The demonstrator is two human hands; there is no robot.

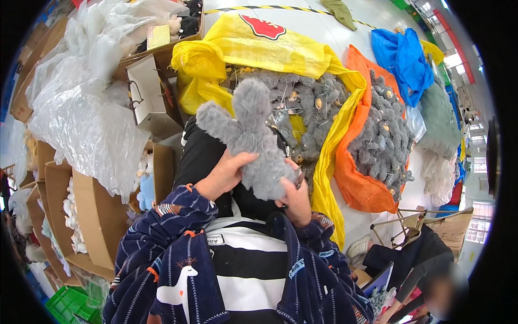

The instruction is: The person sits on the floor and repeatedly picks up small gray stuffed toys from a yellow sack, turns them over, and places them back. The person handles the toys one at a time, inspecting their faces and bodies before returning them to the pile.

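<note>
A fluffy grey plush toy (261,140) is above my lap, with two long ear-like parts pointing away from me. My left hand (227,171) grips its left side, the thumb lying across the fur. Around its lower right side my right hand (297,198) is closed, thumb and fingers pressing the plush. Something small and dark shows at the right fingers, too unclear to name. Just beyond the toy, a yellow woven sack (253,46) lies open, full of similar grey plush pieces (324,102). Several of those have small tan patches.
To the right stands an orange sack (345,183) of grey plush pieces, with a blue sack (402,62) behind it. Cardboard boxes (94,216) holding plush toys and clear plastic sheeting (81,129) line the left. Another person (415,259) sits at the lower right.
</note>
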